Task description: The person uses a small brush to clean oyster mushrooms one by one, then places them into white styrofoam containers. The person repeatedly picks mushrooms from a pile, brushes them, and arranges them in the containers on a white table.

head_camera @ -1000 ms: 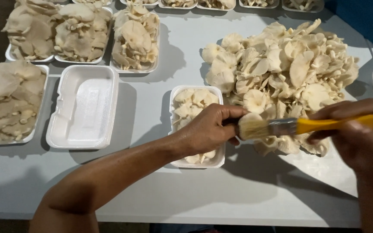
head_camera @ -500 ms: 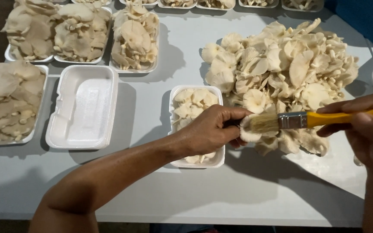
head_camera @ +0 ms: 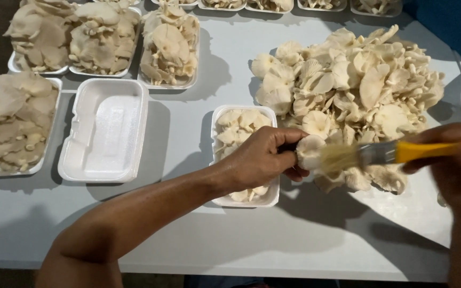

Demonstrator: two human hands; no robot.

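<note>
- the step in hand looks like brushing: one pale mushroom point(head_camera: 309, 151) is being cleaned with a brush point(head_camera: 366, 154).
- the left hand point(head_camera: 265, 157) is pinching that mushroom between thumb and fingers, holding it up just past the right edge of a small white tray point(head_camera: 217, 154).
- that tray is partly filled with mushrooms and sits on the grey surface point(head_camera: 198, 234).
- the right hand point(head_camera: 457, 160) is closed round the yellow handle of the brush, and it looks blurry, so i cannot see each finger well.
- the soft bristles point left and touch the mushroom.
- the left arm comes in from the bottom left and reaches across the surface, bent a little at the wrist.
- the right arm comes in from the right edge, with the hand held up off the surface.
- just behind the brush there is a big pile of mushrooms point(head_camera: 353, 90).
- an empty white tray point(head_camera: 105, 130) sits to the left, well apart from both hands.
- full trays point(head_camera: 102, 37) line the far side and the left side.
- i think the next move needs a soft touch, since the mushroom looks easy to break.
- it may also need turning the mushroom so the bristles reach its other side.
</note>
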